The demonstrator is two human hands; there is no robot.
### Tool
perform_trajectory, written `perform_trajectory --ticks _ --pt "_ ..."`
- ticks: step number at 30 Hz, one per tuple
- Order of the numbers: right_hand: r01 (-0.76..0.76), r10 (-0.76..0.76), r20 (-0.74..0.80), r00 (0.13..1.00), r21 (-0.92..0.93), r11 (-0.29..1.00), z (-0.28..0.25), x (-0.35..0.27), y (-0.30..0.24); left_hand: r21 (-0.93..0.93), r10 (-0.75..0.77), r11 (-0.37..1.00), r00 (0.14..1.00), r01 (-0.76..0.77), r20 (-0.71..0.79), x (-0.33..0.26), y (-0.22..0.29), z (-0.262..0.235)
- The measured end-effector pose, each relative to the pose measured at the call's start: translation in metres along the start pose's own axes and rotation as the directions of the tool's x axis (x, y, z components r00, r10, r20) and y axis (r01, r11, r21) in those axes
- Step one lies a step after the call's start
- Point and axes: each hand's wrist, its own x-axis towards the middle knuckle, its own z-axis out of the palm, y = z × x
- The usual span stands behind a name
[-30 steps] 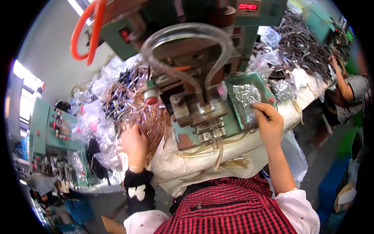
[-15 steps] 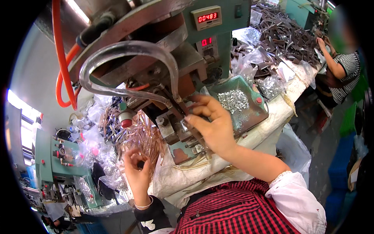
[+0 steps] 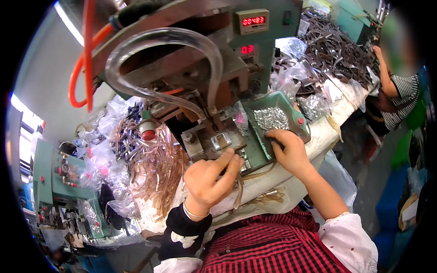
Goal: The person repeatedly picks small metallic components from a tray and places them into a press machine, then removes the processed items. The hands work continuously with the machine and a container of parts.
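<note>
My left hand (image 3: 207,185) is at the front edge of a press's metal die block (image 3: 210,146), its fingers bent and pressed together. A brown strap (image 3: 238,193) hangs from beneath these fingers; their exact grip is partly hidden. Just beyond the fingertips, a small shiny metal frame, like a buckle (image 3: 221,140), lies on the block. My right hand (image 3: 291,152) is curled over the near side of a green tray (image 3: 259,141), thumb and forefinger slightly apart. No object shows between them. Small silvery metal pieces (image 3: 271,119) are heaped in the tray.
The press's clear looped tube (image 3: 168,36) and orange hose (image 3: 77,86) hang over the work. Brownish strips (image 3: 157,170) pile up at left, near a red button (image 3: 148,132). Dark strips (image 3: 339,45) cover the far right. A person in a striped top (image 3: 403,100) works there.
My left hand has moved right from beside the strip pile to the die block. My right hand has left the block for the tray, uncovering the buckle. My view has shifted slightly.
</note>
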Motion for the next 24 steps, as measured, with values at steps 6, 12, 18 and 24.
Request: perform_trajectory --ticks 6,12,18,24 --pt "-0.128 0.163 -0.287 0.944 0.138 0.982 -0.012 0.025 0.032 0.014 0.022 1.0 0.999 -0.021 -0.046 -0.001 -0.003 0.005" --pt "-0.086 0.063 -0.12 0.991 -0.2 0.976 -0.008 -0.001 0.021 0.002 -0.052 0.999 0.999 0.052 -0.005 -0.007 0.0 0.003" --pt "-0.085 0.039 -0.131 0.991 -0.368 0.926 0.006 0.002 0.018 -0.322 -0.475 0.731 0.787 0.601 0.393 -0.022 0.0 -0.057" --pt "-0.229 0.239 -0.18 0.954 0.072 0.971 0.019 0.01 0.012 0.318 -0.651 0.61 0.229 0.726 0.724 -0.109 0.024 -0.055"
